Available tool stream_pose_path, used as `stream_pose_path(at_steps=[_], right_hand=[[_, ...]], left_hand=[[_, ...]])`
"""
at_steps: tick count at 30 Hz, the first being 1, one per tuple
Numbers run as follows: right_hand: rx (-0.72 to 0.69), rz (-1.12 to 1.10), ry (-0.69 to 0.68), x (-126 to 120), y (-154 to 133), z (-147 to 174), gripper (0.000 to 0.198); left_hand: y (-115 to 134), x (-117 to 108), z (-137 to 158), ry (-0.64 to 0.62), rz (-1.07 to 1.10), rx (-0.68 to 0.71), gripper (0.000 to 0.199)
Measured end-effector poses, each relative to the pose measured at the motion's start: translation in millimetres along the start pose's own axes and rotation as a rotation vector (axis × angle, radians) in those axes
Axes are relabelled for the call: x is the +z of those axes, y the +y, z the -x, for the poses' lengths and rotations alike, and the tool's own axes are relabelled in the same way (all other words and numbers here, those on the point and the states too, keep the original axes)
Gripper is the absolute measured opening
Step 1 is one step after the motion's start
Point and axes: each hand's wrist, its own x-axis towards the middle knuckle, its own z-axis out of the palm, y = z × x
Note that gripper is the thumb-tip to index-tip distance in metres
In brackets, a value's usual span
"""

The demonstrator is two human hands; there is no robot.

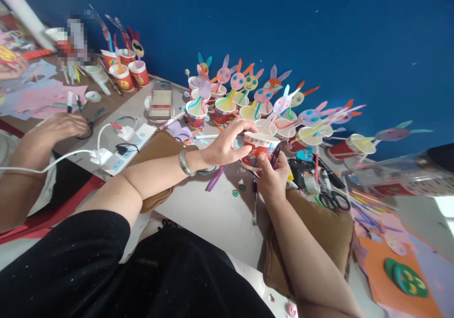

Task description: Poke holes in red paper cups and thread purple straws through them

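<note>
A red printed paper cup [260, 149] with a white rim is held above the table, tilted slightly. My right hand [275, 178] is closed around its lower right side, thumb on the front. Against the cup on that side is a dark, slender object [275, 155], its kind unclear. My left hand [227, 143] grips the cup from the left, with its thumb on the wall and its fingers bent over the rim. Just behind stand several similar cups [224, 111] with paper rabbit heads [237, 81] on coloured sticks. Purple sticks [216, 178] and small green discs [235, 193] lie below.
Brown cushions [312, 233] lie under both forearms. Black scissors [334, 200] and tools lie at right, near coloured paper [390, 270]. A power strip [131, 148] with a white cable is at left, beside another person's hand [64, 129]. A blue wall [269, 20] closes the back.
</note>
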Motion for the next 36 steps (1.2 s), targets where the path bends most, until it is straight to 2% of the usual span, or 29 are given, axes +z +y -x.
stream_pose_path(at_steps=[2, 5, 10, 16, 23, 28, 32, 36], right_hand=[[-0.059, 0.032, 0.018, 0.2, -0.6, 0.0, 0.056], [-0.107, 0.070, 0.028, 0.7, -2.4, 0.6, 0.054], [-0.109, 0.067, 0.032, 1.8, -5.6, 1.6, 0.055], [-0.117, 0.091, 0.053, 3.2, -6.1, 1.4, 0.057], [-0.196, 0.147, 0.080, 2.2, -4.5, 1.7, 0.059], [-0.244, 0.208, 0.077, 1.0, -4.5, 1.8, 0.057], [-0.223, 0.207, 0.076, 1.2, -3.7, 2.1, 0.056], [-0.187, 0.177, 0.082, 1.1, -3.1, 2.3, 0.056]], left_hand=[[0.6, 0.5, 1.0, 0.047, -0.135, 0.074, 0.026], [1.8, 0.6, 1.8, 0.106, -0.258, 0.126, 0.027], [2.8, 2.0, 2.9, 0.095, -0.383, 0.144, 0.016], [2.8, 2.5, 2.8, 0.143, -0.460, 0.221, 0.020], [2.2, 1.8, 4.1, 0.117, -0.548, 0.255, 0.015], [2.2, 2.9, 4.9, 0.063, -0.622, 0.278, 0.020], [2.8, 4.4, 4.8, -0.028, -0.622, 0.240, 0.026], [5.0, 3.5, 3.8, -0.071, -0.511, 0.160, 0.028]])
